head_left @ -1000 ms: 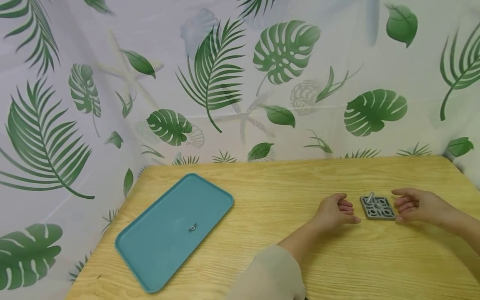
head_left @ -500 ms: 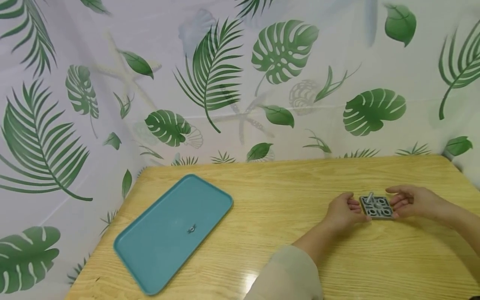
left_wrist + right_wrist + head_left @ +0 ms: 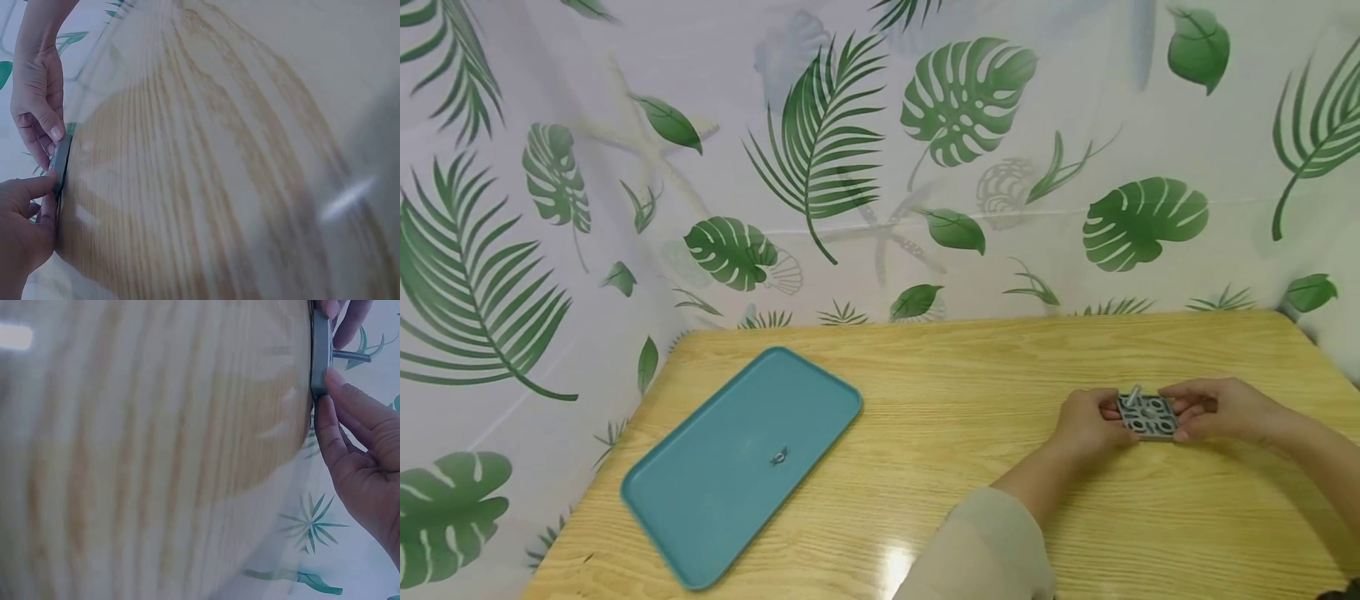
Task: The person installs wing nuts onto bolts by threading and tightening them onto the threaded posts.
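A small grey square plate (image 3: 1148, 417) with round openings lies at the right part of the table. From its far left part a short silver bolt or pin (image 3: 1134, 395) sticks up, slightly tilted. My left hand (image 3: 1086, 429) grips the plate's left edge, thumb at the near corner. On the opposite side my right hand (image 3: 1225, 410) pinches the right edge between thumb and fingers. The right wrist view shows the plate's side (image 3: 321, 353) with thumb and fingertips of the right hand (image 3: 369, 447) on it. Some fingertips are hidden behind the plate.
A blue-green rectangular tray (image 3: 700, 492) lies aslant on the left of the wooden table (image 3: 940, 417). On it sits a small metal piece (image 3: 778, 456) that looks like a wing nut. A leaf-print curtain (image 3: 865, 167) stands behind the table and on its left.
Both hands have closed in on the plate from its two sides and now hold its edges. The tray and the small metal piece have stayed in place on the table.
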The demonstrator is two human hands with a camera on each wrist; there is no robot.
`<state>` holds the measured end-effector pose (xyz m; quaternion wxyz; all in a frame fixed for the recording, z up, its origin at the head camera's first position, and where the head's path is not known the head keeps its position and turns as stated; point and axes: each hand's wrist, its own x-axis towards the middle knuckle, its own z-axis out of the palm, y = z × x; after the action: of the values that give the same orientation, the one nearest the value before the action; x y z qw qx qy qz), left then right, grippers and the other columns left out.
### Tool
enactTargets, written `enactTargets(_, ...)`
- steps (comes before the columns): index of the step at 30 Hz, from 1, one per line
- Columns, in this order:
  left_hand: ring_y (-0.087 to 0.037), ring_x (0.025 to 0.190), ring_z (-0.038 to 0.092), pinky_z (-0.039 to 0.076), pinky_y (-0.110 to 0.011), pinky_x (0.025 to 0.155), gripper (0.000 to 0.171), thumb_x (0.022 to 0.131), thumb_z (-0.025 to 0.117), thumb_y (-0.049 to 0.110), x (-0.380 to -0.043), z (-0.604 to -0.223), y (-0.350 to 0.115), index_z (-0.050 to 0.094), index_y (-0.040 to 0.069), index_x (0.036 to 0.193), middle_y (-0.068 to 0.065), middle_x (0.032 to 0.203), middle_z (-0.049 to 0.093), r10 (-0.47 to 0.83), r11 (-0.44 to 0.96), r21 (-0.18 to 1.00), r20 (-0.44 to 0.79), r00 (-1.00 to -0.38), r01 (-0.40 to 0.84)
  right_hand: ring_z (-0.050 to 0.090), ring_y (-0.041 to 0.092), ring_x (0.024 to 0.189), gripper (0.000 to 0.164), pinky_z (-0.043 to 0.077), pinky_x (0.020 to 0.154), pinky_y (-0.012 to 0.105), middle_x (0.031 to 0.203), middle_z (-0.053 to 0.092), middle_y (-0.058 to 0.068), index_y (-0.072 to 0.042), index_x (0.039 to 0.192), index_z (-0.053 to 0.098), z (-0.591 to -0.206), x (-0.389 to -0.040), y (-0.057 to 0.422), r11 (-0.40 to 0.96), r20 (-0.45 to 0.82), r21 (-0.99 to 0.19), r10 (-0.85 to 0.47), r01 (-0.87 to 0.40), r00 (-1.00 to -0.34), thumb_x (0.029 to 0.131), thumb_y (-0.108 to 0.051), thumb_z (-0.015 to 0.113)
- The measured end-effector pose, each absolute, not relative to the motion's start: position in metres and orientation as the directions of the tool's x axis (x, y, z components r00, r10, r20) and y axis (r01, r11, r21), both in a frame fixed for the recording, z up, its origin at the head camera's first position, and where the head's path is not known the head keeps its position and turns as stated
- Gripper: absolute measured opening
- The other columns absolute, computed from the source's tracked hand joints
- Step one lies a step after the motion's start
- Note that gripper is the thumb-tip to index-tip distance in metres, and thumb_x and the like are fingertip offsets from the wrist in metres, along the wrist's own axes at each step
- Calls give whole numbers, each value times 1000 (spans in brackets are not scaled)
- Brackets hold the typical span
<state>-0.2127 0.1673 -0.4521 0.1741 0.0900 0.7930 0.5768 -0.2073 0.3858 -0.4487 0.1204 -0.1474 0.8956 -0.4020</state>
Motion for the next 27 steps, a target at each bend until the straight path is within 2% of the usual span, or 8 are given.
enactTargets(7,3,71,51,46,-11,68,60,71,80,-2,-213,-448,164,59,8,126,6,84,58,349,414,910,-178,-920,-19,58,-1,75,59,50,63,18,86,62,-3,24,118,47,-452,-204,382,626,-41,-755,-343,-196,-938,76,-3,77)
enactTargets(13,3,69,50,46,-11,66,58,70,81,0,-215,-447,158,61,7,124,6,82,58,368,455,890,-157,-916,31,57,-2,74,63,50,63,19,88,63,3,19,121,50,-450,-202,376,665,-64,-729,-300,-161,-952,74,-10,80)
enactTargets(19,2,70,51,46,-12,66,58,70,82,3,-219,-453,152,61,9,124,7,81,57,381,460,886,-144,-913,52,58,-2,72,60,50,62,18,88,65,5,19,118,53,-451,-201,368,666,-25,-723,-292,-185,-956,72,-9,81)
enactTargets(27,2,71,52,47,-12,67,60,69,83,2,-222,-455,139,60,6,124,7,82,58,410,439,896,-131,-903,69,59,0,74,65,52,65,22,92,64,11,20,120,50,-447,-204,355,660,-111,-742,-297,-120,-948,73,-12,81)
